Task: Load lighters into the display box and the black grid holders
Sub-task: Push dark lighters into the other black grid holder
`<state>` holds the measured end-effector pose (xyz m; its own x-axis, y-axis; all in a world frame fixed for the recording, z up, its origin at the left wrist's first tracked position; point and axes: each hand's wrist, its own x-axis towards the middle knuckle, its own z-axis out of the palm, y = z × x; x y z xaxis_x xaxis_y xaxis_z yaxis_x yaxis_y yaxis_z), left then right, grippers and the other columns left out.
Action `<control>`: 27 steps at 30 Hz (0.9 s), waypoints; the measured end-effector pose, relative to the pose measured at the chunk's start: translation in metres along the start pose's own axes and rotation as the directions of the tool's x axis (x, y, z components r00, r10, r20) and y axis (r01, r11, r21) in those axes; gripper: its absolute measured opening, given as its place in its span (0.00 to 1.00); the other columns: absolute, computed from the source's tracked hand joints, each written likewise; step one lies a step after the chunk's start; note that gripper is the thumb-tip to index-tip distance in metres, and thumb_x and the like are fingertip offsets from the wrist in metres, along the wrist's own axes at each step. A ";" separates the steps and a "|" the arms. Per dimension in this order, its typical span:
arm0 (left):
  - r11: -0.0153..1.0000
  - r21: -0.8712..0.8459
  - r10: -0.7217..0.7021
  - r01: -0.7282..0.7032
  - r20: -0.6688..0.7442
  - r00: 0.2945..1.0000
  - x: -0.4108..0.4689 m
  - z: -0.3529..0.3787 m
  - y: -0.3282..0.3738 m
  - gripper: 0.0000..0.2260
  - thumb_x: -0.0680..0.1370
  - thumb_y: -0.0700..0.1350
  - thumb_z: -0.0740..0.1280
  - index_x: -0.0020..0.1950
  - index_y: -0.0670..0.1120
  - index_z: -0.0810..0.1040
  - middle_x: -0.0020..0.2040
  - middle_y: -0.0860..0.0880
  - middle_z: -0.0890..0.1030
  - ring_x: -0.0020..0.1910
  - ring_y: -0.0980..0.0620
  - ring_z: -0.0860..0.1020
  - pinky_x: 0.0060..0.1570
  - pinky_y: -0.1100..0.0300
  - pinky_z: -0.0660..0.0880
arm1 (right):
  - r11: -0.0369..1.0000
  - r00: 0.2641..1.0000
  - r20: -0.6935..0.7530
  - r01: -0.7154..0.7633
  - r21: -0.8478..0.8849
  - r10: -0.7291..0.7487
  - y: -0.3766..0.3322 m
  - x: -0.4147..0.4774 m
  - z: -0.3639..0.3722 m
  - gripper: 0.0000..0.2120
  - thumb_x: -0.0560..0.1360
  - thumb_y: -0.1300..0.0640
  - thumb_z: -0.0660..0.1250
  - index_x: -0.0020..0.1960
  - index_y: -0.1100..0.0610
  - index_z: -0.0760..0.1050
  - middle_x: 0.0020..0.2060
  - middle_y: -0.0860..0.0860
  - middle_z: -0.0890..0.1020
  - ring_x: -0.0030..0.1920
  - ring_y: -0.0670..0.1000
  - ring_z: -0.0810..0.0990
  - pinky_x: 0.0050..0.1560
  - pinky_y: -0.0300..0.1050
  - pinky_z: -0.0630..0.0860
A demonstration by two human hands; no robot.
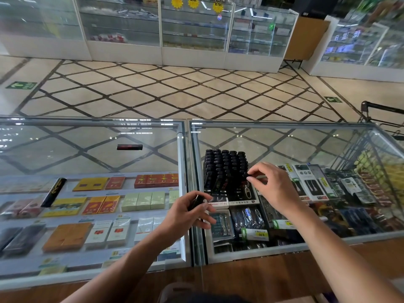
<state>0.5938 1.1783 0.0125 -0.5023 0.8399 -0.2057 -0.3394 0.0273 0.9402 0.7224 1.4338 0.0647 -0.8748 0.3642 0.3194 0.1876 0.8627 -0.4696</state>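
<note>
1. Now the right grip (271, 184) reaches over the glass-topped bench (295, 145) to the near right corner of the display box (241, 202). Its thumb and forefinger pinch a black lighter (249, 177) at the edge of the packed rows.
2. That display box stands on the right glass panel. It is filled with upright lighters (225, 167), dark caps up, in five close rows.
3. Nearer the body, the left grip (188, 215) hovers above the seam between the two glass panels. Its fingers curl round a second black lighter (195, 201); whether it holds more than one cannot be told.
4. On the left panel a loose lighter (129, 147) lies flat, well apart from both grips.
5. A gold-marked lighter (53, 192) lies slanted on the same panel, towards its left side.
6. Under the left glass sit rows of cigarette packs (102, 204) in red, yellow, green and white.
7. Under the right glass are nail clippers (223, 224), key rings and boxed goods with price tags (260, 234).
8. Beyond the bench lies a tiled floor (175, 90) with a dark diamond pattern, and behind it white glass cabinets (126, 53).
</note>
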 end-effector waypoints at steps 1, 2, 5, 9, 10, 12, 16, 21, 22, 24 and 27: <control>1.000 0.000 0.000 0.000 0.000 1.000 0.000 0.000 0.000 0.08 0.83 0.36 0.64 0.62 0.38 0.76 0.50 0.36 0.84 0.46 0.36 0.85 0.44 0.47 0.85 | 1.000 1.000 0.000 0.006 -0.004 -0.006 0.000 0.000 -0.001 0.08 0.75 0.60 0.76 0.52 0.53 0.80 0.44 0.41 0.81 0.47 0.37 0.81 0.49 0.38 0.81; 1.000 0.000 0.001 -0.001 0.001 1.000 0.000 0.000 0.000 0.08 0.83 0.36 0.64 0.62 0.38 0.76 0.50 0.36 0.84 0.46 0.36 0.85 0.44 0.47 0.85 | 1.000 1.000 -0.001 0.010 -0.008 -0.010 0.000 0.000 -0.001 0.08 0.74 0.60 0.76 0.52 0.53 0.80 0.45 0.41 0.81 0.47 0.36 0.80 0.50 0.38 0.81; 1.000 0.006 0.008 -0.008 0.006 1.000 0.000 0.000 0.000 0.08 0.83 0.37 0.64 0.61 0.38 0.76 0.50 0.36 0.84 0.46 0.36 0.85 0.44 0.47 0.85 | 1.000 1.000 0.001 0.011 -0.009 -0.011 0.003 0.000 0.000 0.08 0.74 0.60 0.76 0.52 0.53 0.81 0.45 0.41 0.81 0.46 0.37 0.81 0.50 0.39 0.82; 1.000 0.005 0.010 -0.010 0.020 1.000 0.001 -0.001 -0.002 0.08 0.83 0.37 0.64 0.61 0.39 0.76 0.50 0.37 0.84 0.46 0.35 0.85 0.45 0.45 0.85 | 1.000 1.000 0.018 0.017 -0.024 -0.017 0.005 -0.002 0.005 0.08 0.75 0.58 0.74 0.53 0.53 0.81 0.47 0.42 0.80 0.46 0.40 0.81 0.49 0.42 0.83; 1.000 0.001 0.012 -0.012 0.023 1.000 0.001 -0.001 -0.002 0.08 0.83 0.38 0.65 0.61 0.39 0.76 0.50 0.36 0.84 0.46 0.35 0.85 0.44 0.45 0.85 | 0.999 1.000 0.015 0.021 -0.024 -0.021 0.004 -0.002 0.005 0.08 0.75 0.58 0.74 0.54 0.53 0.81 0.48 0.42 0.80 0.46 0.39 0.81 0.50 0.42 0.83; 1.000 0.001 0.025 -0.025 0.027 0.999 0.000 -0.001 -0.001 0.09 0.82 0.41 0.66 0.61 0.41 0.77 0.49 0.37 0.84 0.44 0.36 0.85 0.40 0.46 0.84 | 0.999 1.000 0.007 0.026 -0.022 -0.026 0.003 -0.002 0.005 0.08 0.75 0.58 0.74 0.54 0.53 0.82 0.48 0.42 0.80 0.46 0.38 0.80 0.50 0.40 0.83; 0.984 0.143 0.104 -0.106 0.022 0.994 -0.001 -0.002 0.000 0.09 0.82 0.47 0.66 0.60 0.47 0.80 0.40 0.41 0.83 0.29 0.45 0.76 0.24 0.58 0.73 | 1.000 1.000 -0.014 0.003 -0.014 -0.003 0.002 0.000 0.004 0.07 0.75 0.58 0.75 0.53 0.53 0.84 0.47 0.42 0.79 0.44 0.41 0.81 0.46 0.39 0.83; 0.972 0.215 0.096 -0.097 0.015 0.995 0.000 0.000 -0.004 0.08 0.84 0.43 0.64 0.61 0.46 0.81 0.33 0.51 0.77 0.30 0.53 0.71 0.29 0.61 0.69 | 0.999 0.997 -0.077 -0.007 0.054 0.011 -0.012 0.000 0.004 0.07 0.76 0.57 0.75 0.53 0.54 0.83 0.45 0.43 0.80 0.44 0.41 0.81 0.45 0.37 0.81; 0.973 0.214 0.082 -0.084 0.017 0.996 0.000 0.000 -0.005 0.08 0.84 0.43 0.64 0.60 0.46 0.81 0.33 0.52 0.77 0.30 0.54 0.71 0.29 0.63 0.69 | 0.998 0.997 -0.080 0.000 0.068 0.005 -0.020 -0.001 0.005 0.06 0.76 0.57 0.75 0.52 0.53 0.83 0.44 0.43 0.81 0.44 0.41 0.81 0.46 0.37 0.80; 0.977 0.205 0.056 -0.059 0.017 0.998 0.001 0.000 -0.006 0.09 0.84 0.43 0.64 0.60 0.45 0.82 0.34 0.52 0.76 0.31 0.54 0.70 0.29 0.64 0.68 | 0.993 0.999 -0.031 0.013 0.114 -0.009 -0.038 -0.004 0.010 0.04 0.77 0.55 0.73 0.51 0.52 0.83 0.43 0.42 0.82 0.44 0.41 0.81 0.46 0.36 0.79; 0.982 0.184 0.035 -0.041 0.036 0.999 0.000 0.001 -0.002 0.08 0.84 0.42 0.64 0.59 0.48 0.82 0.36 0.50 0.76 0.32 0.55 0.69 0.30 0.63 0.67 | 0.970 0.989 0.144 -0.019 0.244 -0.017 -0.063 -0.011 0.023 0.04 0.79 0.53 0.71 0.52 0.51 0.83 0.41 0.40 0.83 0.42 0.44 0.82 0.41 0.36 0.78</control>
<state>0.5953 1.1788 0.0114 -0.4852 0.8592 -0.1624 -0.1662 0.0917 0.9818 0.7100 1.3669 0.0720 -0.9331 0.2951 0.2056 0.0892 0.7438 -0.6624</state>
